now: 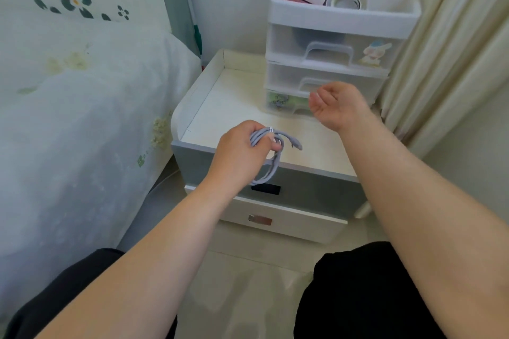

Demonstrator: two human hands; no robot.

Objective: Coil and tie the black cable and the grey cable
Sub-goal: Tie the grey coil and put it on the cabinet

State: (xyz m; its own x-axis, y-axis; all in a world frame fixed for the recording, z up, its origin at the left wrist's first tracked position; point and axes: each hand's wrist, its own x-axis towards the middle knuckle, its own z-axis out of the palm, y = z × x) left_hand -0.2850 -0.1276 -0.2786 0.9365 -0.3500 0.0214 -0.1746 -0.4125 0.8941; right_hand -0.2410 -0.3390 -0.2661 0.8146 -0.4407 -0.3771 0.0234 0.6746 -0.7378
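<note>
At the centre of the frame, in the head view, the left hand [242,146] is closed around the grey cable [271,155], a thin, smooth, pale grey cord gathered into several loose loops. The fingers [275,147] curl tight over the top of the bundle, the loops hang below the fist in a long oval, and one short end with a small plug sticks out to the right of the hand. The bundle hangs over the front edge of the nightstand [237,96], a smooth white piece with a raised rim round its flat top, a grey front panel and a white drawer beneath with a small slot handle.

Right of centre, the right hand [337,106] is held above the nightstand top, palm turned up and leftward, fingers loosely curled and apart, gripping nothing and touching nothing.

In the upper right stands a drawer organiser [341,44] of translucent, glossy plastic with white frames, resting on the back of the nightstand; its open top tray holds boxes, a comb-like item and a roll of tape. Cartoon stickers mark the drawer fronts.

Along the left side lies a bed [82,107] under a soft, pale cover printed with flowers. At the right edge, cream curtains [446,63] hang in vertical folds. No black cable is visible.
</note>
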